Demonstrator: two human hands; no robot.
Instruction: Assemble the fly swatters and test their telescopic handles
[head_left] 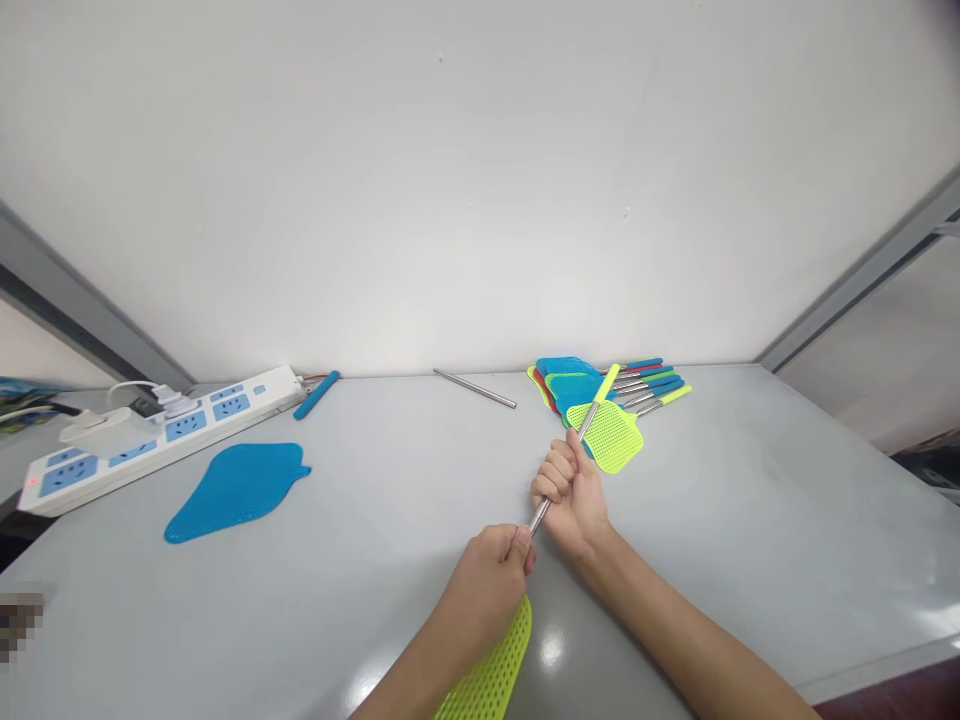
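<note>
Both my hands are wrapped around one yellow-green fly swatter [491, 675] with a metal rod. My left hand [491, 570] grips low, close to the perforated head, which shows partly below my forearm. Higher on the rod, my right hand [574, 490] is closed in a fist with the thumb up. The swatter's yellow-green handle [609, 382] sticks out above that fist. Behind it lies a pile of fly swatters [574, 385] in blue, red, green and yellow-green, handles pointing right.
A loose blue swatter head [238, 490] lies on the grey table [360, 560] at left. Near the wall are a bare metal rod [476, 388] and a blue handle [316, 395]. A white power strip [169, 437] with plugs and cords runs along the left edge.
</note>
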